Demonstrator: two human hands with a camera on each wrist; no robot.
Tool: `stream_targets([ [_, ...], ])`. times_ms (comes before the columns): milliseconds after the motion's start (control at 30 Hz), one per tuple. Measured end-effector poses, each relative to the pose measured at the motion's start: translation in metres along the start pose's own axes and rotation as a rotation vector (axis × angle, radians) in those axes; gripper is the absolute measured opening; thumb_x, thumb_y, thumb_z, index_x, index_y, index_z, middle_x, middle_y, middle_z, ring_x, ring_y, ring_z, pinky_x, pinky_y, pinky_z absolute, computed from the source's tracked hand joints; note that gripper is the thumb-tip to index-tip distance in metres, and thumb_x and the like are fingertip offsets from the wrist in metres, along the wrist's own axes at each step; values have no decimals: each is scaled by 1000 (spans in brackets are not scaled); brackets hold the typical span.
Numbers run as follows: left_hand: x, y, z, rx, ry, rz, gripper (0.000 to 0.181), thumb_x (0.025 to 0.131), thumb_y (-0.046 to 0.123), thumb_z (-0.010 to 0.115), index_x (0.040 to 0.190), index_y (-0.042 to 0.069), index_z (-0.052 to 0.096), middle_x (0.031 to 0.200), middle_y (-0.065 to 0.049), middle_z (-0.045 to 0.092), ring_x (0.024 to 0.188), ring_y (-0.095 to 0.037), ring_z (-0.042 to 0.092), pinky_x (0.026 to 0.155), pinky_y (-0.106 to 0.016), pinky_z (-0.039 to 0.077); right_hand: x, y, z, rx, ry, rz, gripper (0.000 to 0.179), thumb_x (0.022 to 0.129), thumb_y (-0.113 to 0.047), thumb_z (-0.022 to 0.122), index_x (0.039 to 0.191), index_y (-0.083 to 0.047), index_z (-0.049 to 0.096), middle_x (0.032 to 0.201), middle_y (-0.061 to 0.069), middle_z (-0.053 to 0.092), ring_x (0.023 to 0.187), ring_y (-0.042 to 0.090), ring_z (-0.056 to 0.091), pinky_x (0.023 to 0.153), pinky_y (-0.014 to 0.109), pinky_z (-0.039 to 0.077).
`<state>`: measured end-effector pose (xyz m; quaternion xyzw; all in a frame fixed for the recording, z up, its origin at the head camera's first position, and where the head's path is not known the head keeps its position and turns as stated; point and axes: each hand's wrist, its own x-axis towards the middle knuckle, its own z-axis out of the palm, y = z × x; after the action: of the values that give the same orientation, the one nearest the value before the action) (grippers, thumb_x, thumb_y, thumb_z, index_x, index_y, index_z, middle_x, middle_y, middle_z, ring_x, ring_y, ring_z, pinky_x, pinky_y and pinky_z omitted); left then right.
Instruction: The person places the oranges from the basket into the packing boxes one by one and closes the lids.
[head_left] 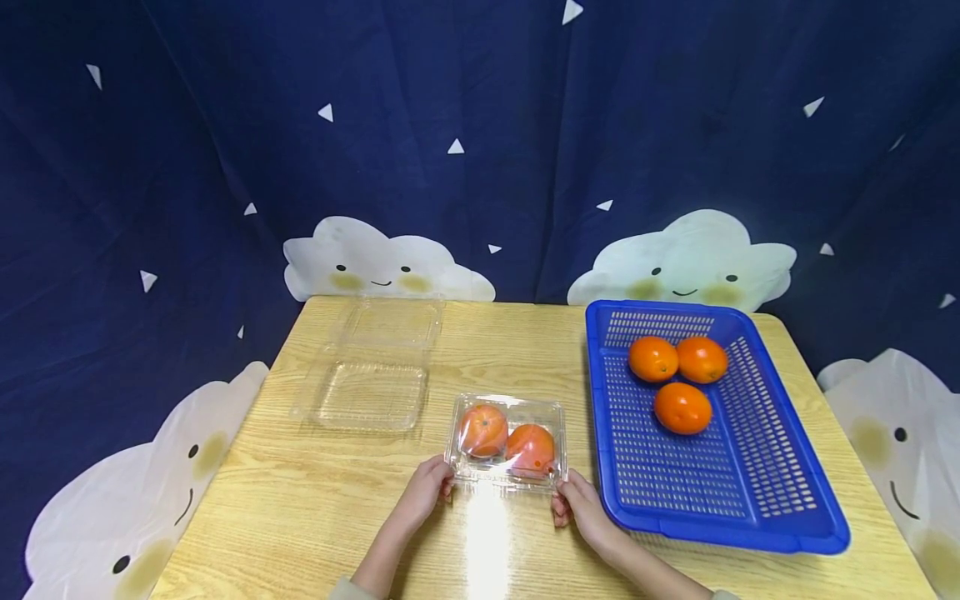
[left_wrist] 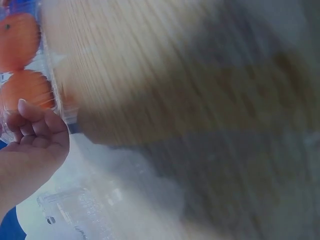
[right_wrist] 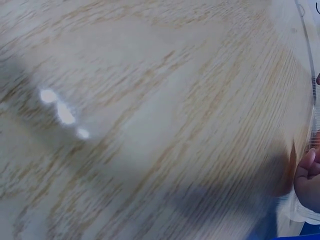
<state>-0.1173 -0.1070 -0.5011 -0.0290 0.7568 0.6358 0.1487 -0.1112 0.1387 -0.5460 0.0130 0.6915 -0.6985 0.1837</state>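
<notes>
A clear plastic clamshell box (head_left: 506, 482) with two oranges (head_left: 483, 431) inside is near the middle of the table, its lid down over them. My left hand (head_left: 429, 486) holds its near left corner, thumb at the rim and fingers curled beneath. At the near right corner my right hand (head_left: 585, 507) pinches the edge the same way. In the left wrist view, the left hand (left_wrist: 40, 131) has its fingers bent against the box's side. Only part of the right hand (right_wrist: 308, 180) shows in the right wrist view, at the frame's edge.
Another clear clamshell box (head_left: 372, 395) lies with its lid raised back at the table's (head_left: 300, 517) far left. A blue plastic basket (head_left: 611, 467) stands on the right, holding three oranges (head_left: 682, 408). A dark blue cloud-print curtain (head_left: 510, 183) hangs behind the table.
</notes>
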Motion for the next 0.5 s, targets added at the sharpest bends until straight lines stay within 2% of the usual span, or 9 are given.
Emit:
stream_targets([
  [200, 1, -2, -1, -1, -20, 6, 17, 83, -2, 34, 74, -14, 42, 61, -3, 40, 57, -14, 40, 56, -27, 41, -1, 0, 1, -7, -12, -11, 12, 90, 0, 29, 86, 7, 38, 59, 2, 37, 48, 7, 40, 48, 19, 37],
  [400, 1, -3, 0, 3, -33, 9, 17, 84, -3, 33, 76, -15, 41, 61, -2, 40, 57, -14, 40, 56, -26, 40, -1, 0, 2, -22, 32, 13, 12, 91, -1, 30, 83, 4, 38, 58, 2, 36, 46, 7, 37, 48, 19, 35],
  [500, 1, -4, 1, -11, -28, 2, 16, 84, -3, 32, 74, -11, 42, 61, -2, 40, 57, -14, 39, 56, -25, 40, -1, -1, 3, -19, 45, 19, 12, 92, -1, 30, 83, 3, 37, 57, 1, 36, 44, 7, 36, 47, 19, 34],
])
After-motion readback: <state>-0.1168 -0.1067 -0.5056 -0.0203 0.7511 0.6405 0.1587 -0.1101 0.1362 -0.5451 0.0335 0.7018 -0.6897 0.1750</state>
